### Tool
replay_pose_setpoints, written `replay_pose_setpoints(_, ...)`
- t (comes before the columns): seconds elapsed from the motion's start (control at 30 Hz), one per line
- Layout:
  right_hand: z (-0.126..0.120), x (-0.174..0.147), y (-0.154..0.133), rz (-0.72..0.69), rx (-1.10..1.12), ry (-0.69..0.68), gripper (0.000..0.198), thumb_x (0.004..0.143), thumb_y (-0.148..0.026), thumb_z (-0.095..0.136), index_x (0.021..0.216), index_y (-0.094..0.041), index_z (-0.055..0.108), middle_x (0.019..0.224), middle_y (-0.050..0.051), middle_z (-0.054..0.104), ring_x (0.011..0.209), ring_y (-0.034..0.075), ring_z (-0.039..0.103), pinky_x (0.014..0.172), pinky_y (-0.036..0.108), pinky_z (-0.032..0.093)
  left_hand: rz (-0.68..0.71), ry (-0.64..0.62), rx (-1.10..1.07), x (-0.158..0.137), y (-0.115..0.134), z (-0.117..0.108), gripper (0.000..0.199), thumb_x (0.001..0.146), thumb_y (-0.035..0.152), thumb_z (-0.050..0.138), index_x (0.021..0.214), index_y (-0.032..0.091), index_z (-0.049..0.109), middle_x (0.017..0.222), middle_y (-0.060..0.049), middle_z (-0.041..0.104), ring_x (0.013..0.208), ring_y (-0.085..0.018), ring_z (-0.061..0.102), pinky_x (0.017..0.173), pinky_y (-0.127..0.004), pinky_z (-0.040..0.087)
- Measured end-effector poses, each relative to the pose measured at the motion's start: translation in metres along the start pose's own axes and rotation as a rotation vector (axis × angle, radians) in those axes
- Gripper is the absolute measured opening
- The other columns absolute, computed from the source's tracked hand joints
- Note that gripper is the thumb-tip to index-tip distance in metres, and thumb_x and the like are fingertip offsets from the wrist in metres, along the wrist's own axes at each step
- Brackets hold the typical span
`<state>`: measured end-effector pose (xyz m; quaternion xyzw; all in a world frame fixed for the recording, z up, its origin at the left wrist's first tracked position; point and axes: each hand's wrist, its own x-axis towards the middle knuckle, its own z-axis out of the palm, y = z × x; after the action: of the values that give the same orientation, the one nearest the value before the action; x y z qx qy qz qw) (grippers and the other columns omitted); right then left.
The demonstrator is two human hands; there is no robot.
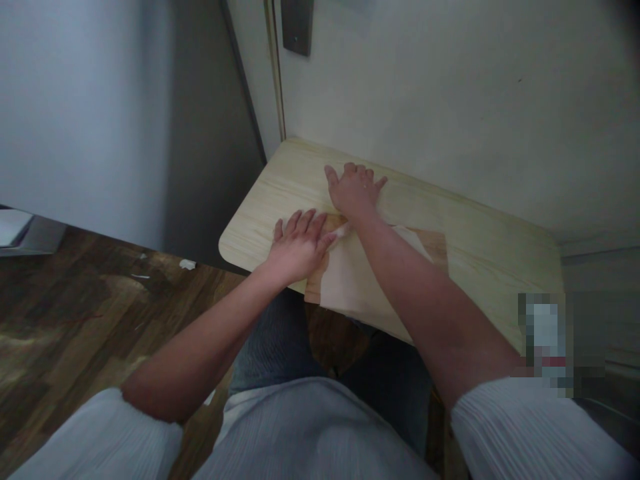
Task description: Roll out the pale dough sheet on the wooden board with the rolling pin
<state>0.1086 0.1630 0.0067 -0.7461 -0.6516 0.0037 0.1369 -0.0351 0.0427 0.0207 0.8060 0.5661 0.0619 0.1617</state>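
Observation:
A pale beige sheet [357, 280] lies on the wooden tabletop [490, 247], with orange-brown corners [434, 248] showing around it. I cannot tell if those corners are a separate layer. My left hand [300, 247] rests at the sheet's left side, palm down, fingers spread and thumb stretched toward a pale raised bit of its far edge. Beyond the sheet's far edge, my right hand [354, 190] is spread on the bare tabletop. My right forearm crosses over the sheet and hides part of it. Neither hand grips anything that I can see.
A pale wall or door panel [450, 100] with a metal plate [297, 27] stands behind the table. To the left is a large grey panel [85, 113]. White scraps [187, 265] lie on the dark wood floor [75, 320]. A pixelated patch covers the table's right end.

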Motion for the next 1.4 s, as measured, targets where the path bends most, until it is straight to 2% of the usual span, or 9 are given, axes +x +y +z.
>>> replay_pose_setpoints(0.2,0.002,0.003,-0.006,-0.034,-0.008,0.01,0.074,0.103,-0.061,0.017,0.129,-0.006,0.059,0.131,0.026,0.058,0.129,0.04,0.047,0.108,0.075,0.015,-0.019,0.018,-0.015,0.004,-0.006,0.0,0.062,0.105,0.057,0.025,0.156,0.023,0.036,0.163,-0.011,0.034,0.149,-0.034,0.03,0.118,-0.062,0.026)
replay_pose_setpoints(0.4,-0.008,-0.009,0.002,-0.026,-0.014,0.007,0.072,0.104,-0.059,0.015,0.133,-0.009,0.057,0.133,0.026,0.057,0.13,0.039,0.046,0.108,0.072,0.02,-0.029,0.092,0.039,-0.009,0.011,0.003,0.064,0.105,0.056,0.023,0.157,0.02,0.033,0.164,-0.012,0.032,0.15,-0.033,0.028,0.119,-0.06,0.025)
replay_pose_setpoints(0.6,-0.017,-0.032,0.021,-0.072,-0.002,0.067,0.058,0.106,-0.052,0.025,0.134,-0.014,0.058,0.133,0.021,0.06,0.127,0.034,0.049,0.11,0.062,0.028,0.005,0.133,0.089,-0.029,0.034,0.006,0.061,0.105,0.052,0.023,0.158,0.022,0.03,0.165,-0.011,0.031,0.151,-0.034,0.026,0.12,-0.061,0.022)
replay_pose_setpoints(0.8,-0.022,-0.054,0.042,-0.011,0.028,0.108,0.051,0.106,-0.049,0.028,0.133,-0.019,0.06,0.134,0.017,0.061,0.126,0.031,0.049,0.109,0.057,0.031,0.043,0.167,0.102,-0.042,0.048,0.012,0.064,0.103,0.053,0.03,0.158,0.018,0.031,0.164,-0.013,0.032,0.151,-0.033,0.028,0.12,-0.062,0.02)
replay_pose_setpoints(1.0,-0.029,-0.079,0.057,0.015,0.037,0.106,0.052,0.107,-0.047,0.024,0.134,-0.02,0.06,0.137,0.015,0.061,0.127,0.03,0.047,0.108,0.052,0.029,0.037,0.181,0.074,-0.061,0.063,0.019,0.072,0.099,0.05,0.044,0.158,0.012,0.027,0.164,-0.018,0.031,0.151,-0.034,0.027,0.12,-0.06,0.022)
replay_pose_setpoints(1.23,-0.036,-0.125,0.09,0.013,-0.013,0.05,0.051,0.105,-0.041,0.027,0.141,-0.021,0.056,0.145,0.015,0.055,0.134,0.032,0.043,0.11,0.052,0.025,0.186,0.181,0.017,-0.093,0.079,0.034,0.066,0.098,0.038,0.048,0.154,0.007,0.032,0.16,-0.02,0.038,0.149,-0.032,0.033,0.121,-0.049,0.026)
replay_pose_setpoints(1.4,-0.037,-0.129,0.097,0.049,-0.048,0.059,0.052,0.105,-0.044,0.03,0.146,-0.02,0.051,0.15,0.015,0.052,0.139,0.036,0.039,0.112,0.057,0.021,0.193,0.185,0.001,-0.096,0.077,0.028,0.061,0.096,0.032,0.051,0.15,0.007,0.037,0.155,-0.019,0.045,0.145,-0.031,0.039,0.119,-0.045,0.03)
